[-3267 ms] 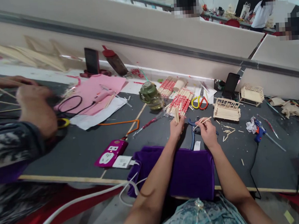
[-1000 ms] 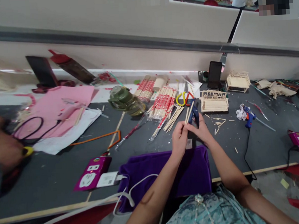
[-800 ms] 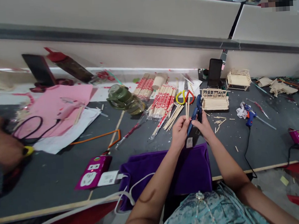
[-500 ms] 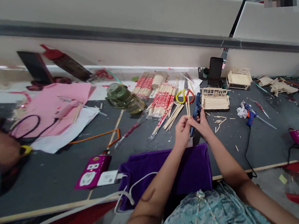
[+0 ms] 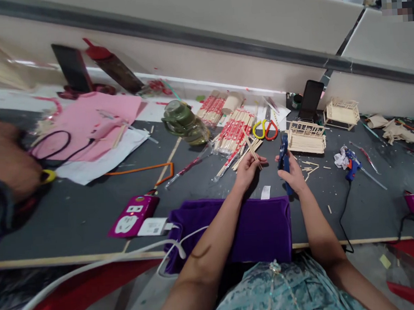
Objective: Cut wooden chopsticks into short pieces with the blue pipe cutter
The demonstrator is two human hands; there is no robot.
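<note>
My left hand (image 5: 249, 170) pinches thin wooden chopsticks (image 5: 251, 146), which slant up and to the left. To its right, my right hand (image 5: 292, 173) is closed round a dark blue hand tool (image 5: 284, 162) held upright; its exact kind is hard to make out. Just beyond the tool is a small bench made of wooden sticks (image 5: 306, 142). Short cut stick pieces (image 5: 310, 167) lie scattered to the right of my right hand. Loose chopsticks (image 5: 247, 153) and packs of chopsticks in red-and-white wrappers (image 5: 234, 130) lie behind my left hand.
Scissors with yellow and red handles (image 5: 266, 130), a green bottle (image 5: 184, 121) and a phone (image 5: 311, 99) are behind. A second stick model (image 5: 341, 112) and a blue glue gun (image 5: 351, 167) sit right. In front lies purple cloth (image 5: 267, 226). A co-worker's hand (image 5: 7, 158) is far left.
My hands have moved apart, the left with the chopsticks going left and the right keeping the blue tool. The chopsticks have tilted from upright to slanted. The whole view has shifted.
</note>
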